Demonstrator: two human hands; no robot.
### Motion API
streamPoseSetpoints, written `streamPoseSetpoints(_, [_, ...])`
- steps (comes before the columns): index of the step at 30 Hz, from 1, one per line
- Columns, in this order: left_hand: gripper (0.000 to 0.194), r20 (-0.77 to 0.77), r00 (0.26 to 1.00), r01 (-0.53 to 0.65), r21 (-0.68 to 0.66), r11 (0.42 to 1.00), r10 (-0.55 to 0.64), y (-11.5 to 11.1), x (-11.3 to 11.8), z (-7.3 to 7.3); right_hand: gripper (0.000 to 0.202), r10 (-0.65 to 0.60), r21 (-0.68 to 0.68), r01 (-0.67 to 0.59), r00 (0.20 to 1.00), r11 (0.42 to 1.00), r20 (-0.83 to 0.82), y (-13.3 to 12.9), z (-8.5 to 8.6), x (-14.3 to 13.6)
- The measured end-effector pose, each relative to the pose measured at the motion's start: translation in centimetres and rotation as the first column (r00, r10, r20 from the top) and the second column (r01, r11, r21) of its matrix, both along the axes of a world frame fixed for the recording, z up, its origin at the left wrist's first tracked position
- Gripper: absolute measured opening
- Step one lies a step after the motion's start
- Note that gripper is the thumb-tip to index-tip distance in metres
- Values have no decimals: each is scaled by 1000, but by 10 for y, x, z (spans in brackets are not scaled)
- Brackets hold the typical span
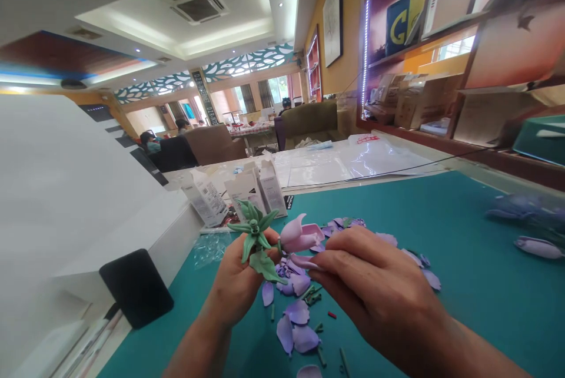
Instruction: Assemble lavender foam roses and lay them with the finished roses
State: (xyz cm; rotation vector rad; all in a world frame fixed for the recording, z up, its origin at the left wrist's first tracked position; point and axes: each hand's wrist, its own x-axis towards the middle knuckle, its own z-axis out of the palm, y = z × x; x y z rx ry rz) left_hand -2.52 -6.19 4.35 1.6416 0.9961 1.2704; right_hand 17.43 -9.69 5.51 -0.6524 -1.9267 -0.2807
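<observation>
An artificial flower stem with green leaves (253,228) and a pink-purple bloom (295,233) is gripped in my left hand (241,284). The bloom points to the right, toward my other hand. Between the thumb and fingers of my right hand (379,278) is a pinched purple petal (304,262), close under the bloom; I cannot tell whether its inner end touches the stem. Below both hands, loose purple petals (305,338) and short green stem pieces (344,361) lie scattered on the green mat (481,307).
Opened white boxes (248,191) stand at the mat's far edge, beside crumpled clear plastic (210,250). A black tablet-like panel (136,288) leans at the left. More purple flowers (538,246) lie at the far right. Other people sit in the background.
</observation>
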Motion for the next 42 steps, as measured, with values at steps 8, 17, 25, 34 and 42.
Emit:
streamPoseSetpoints(8, [27,-46,996,-81,-33,996,80,-5,6,5,20,-10,1,10,1000,1000,-7,0,-1,-1])
streamPoseSetpoints(17, [21,-99,989,-111,23,994,113,-6,7,6,21,-24,24,24,1000,999,17,-1,-2,-1])
streamPoseSetpoints(25, [12,-120,990,-56,103,993,68,-4,4,1,24,-46,34,45,998,998,39,0,-5,-3])
streamPoseSetpoints(34, [20,-175,979,-89,75,993,101,1,1,-2,24,-66,-58,66,998,996,12,9,-11,-1])
streamPoseSetpoints(42, [26,-119,991,-58,-19,998,56,-3,-4,-4,18,-29,-166,29,1000,986,1,9,-13,-4])
